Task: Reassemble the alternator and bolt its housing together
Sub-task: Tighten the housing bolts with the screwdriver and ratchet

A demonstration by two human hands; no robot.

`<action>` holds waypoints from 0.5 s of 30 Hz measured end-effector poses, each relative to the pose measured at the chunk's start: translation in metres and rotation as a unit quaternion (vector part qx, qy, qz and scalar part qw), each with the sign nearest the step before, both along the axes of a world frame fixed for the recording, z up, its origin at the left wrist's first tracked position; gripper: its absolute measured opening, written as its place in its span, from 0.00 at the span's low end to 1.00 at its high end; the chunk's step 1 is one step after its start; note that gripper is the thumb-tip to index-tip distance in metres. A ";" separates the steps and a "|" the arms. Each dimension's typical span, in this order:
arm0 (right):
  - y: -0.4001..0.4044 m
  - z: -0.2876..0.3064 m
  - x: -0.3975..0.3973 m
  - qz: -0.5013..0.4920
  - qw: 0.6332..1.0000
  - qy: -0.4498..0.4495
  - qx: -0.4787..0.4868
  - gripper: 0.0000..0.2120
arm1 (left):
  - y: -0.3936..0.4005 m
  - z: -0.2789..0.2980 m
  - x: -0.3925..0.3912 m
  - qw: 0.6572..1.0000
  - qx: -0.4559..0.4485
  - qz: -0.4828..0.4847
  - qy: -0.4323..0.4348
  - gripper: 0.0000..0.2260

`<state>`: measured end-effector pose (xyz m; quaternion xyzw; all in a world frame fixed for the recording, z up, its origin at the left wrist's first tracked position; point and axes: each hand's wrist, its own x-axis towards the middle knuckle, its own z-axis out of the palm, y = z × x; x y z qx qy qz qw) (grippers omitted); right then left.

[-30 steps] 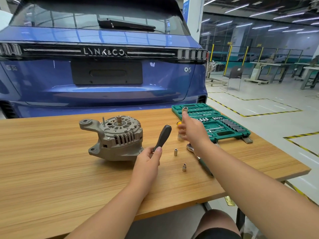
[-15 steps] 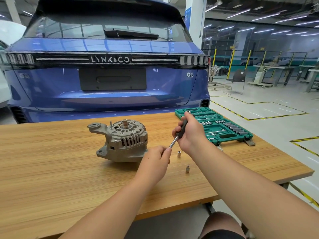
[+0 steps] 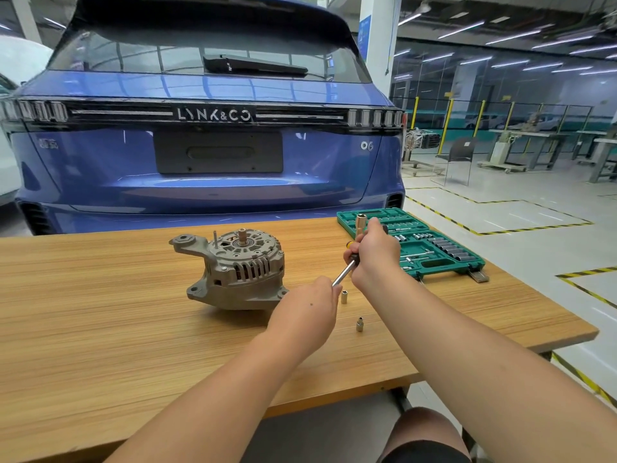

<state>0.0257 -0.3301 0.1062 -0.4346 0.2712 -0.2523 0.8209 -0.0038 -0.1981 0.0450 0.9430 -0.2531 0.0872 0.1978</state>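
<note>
Right hand [image 3: 374,255] grips the driver [image 3: 345,270], left hand [image 3: 305,312] at its tip, alternator [image 3: 237,269] just left, two sockets [image 3: 344,297] on table [image 3: 100,312].

Alternator [image 3: 238,269]: matt grey cast metal, rough-looking, with a coppery shaft tip on top. It sits on a table [image 3: 100,312] of streaked wood-grain laminate, smooth, low sheen. Right of alternator: driver [image 3: 345,270] with shiny steel shank and two small polished metal sockets [image 3: 344,297]. Beyond those, green matt plastic socket case [image 3: 434,262]. Behind alternator: glossy blue painted car [image 3: 213,168].
</note>
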 end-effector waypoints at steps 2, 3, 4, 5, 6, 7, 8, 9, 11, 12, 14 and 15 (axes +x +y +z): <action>-0.001 0.000 0.002 0.002 1.000 -0.001 0.001 0.12 | -0.002 0.002 -0.002 1.000 0.001 0.004 -0.009 0.15; -0.003 0.000 0.003 0.003 1.000 -0.003 0.002 0.11 | -0.003 0.002 -0.003 1.000 0.002 0.006 -0.009 0.14; -0.005 0.000 0.003 0.003 1.000 -0.004 0.005 0.10 | -0.003 0.002 -0.004 1.000 0.003 0.007 -0.009 0.14; -0.005 0.000 0.003 0.002 1.000 -0.004 0.009 0.10 | -0.004 0.002 -0.004 1.000 0.004 0.007 -0.009 0.14; -0.005 0.000 0.004 0.002 1.000 -0.004 0.010 0.10 | -0.005 0.003 -0.005 1.000 0.004 0.005 -0.011 0.14; -0.003 -0.001 0.005 0.001 1.000 -0.004 0.009 0.10 | -0.006 0.005 -0.006 1.000 0.001 0.002 -0.014 0.14; -0.002 -0.002 0.006 -0.005 1.000 -0.002 0.006 0.10 | -0.008 0.007 -0.006 1.000 -0.004 0.001 -0.017 0.14; -0.002 0.000 0.006 -0.015 1.000 0.002 0.002 0.11 | -0.007 0.009 -0.007 1.000 -0.008 0.003 -0.016 0.14; -0.019 0.008 0.004 -0.064 0.998 0.022 -0.006 0.12 | 0.001 0.006 -0.011 1.000 0.002 0.015 -0.004 0.13; -0.035 0.013 0.003 -0.090 0.995 0.041 -0.013 0.13 | 0.007 -0.001 -0.015 1.000 0.013 0.022 0.003 0.13; -0.064 0.023 0.000 -0.099 0.994 0.052 -0.016 0.11 | 0.020 -0.012 -0.021 0.999 0.028 0.025 0.033 0.12; -0.071 0.025 -0.001 -0.087 0.996 0.035 -0.005 0.11 | 0.022 -0.014 -0.021 0.998 0.014 0.019 0.057 0.11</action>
